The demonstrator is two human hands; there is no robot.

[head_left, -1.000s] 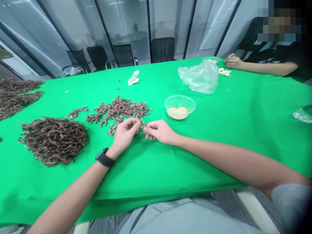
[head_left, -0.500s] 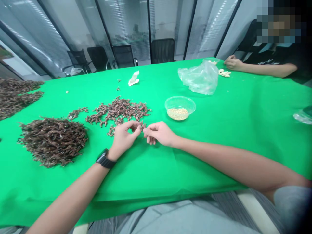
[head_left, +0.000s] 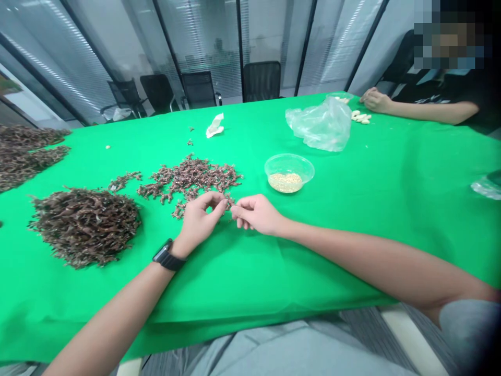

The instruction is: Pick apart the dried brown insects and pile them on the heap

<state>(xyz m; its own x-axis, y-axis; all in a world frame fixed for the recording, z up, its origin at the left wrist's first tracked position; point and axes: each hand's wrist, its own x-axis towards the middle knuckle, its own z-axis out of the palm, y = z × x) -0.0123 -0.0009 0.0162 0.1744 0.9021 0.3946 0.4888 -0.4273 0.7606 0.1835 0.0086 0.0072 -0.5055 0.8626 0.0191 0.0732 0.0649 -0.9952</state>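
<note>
My left hand (head_left: 205, 214), with a black watch on the wrist, is closed in a pinch just in front of a scattered pile of small brown dried pieces (head_left: 195, 175). Close against its fingertips, my right hand (head_left: 256, 214) pinches too, its other fingers curled under. A small brown dried piece (head_left: 230, 200) shows between the two sets of fingertips; its exact kind is too small to tell. Beyond my right hand stands a clear plastic bowl (head_left: 309, 169) holding small pale yellowish bits (head_left: 285, 182). Left of my left hand lies a big heap of dark brown, shrivelled pieces (head_left: 86, 224).
More brown heaps (head_left: 27, 156) lie at the far left of the green cloth (head_left: 332, 198). A crumpled white paper (head_left: 215, 127) and a clear plastic bag (head_left: 323, 125) are farther back. At the right, another person's hands (head_left: 376, 99) rest near whitish pieces (head_left: 360, 117).
My hands stay together in nearly the same place, with only slight finger movement. The bowl and heaps have not moved.
</note>
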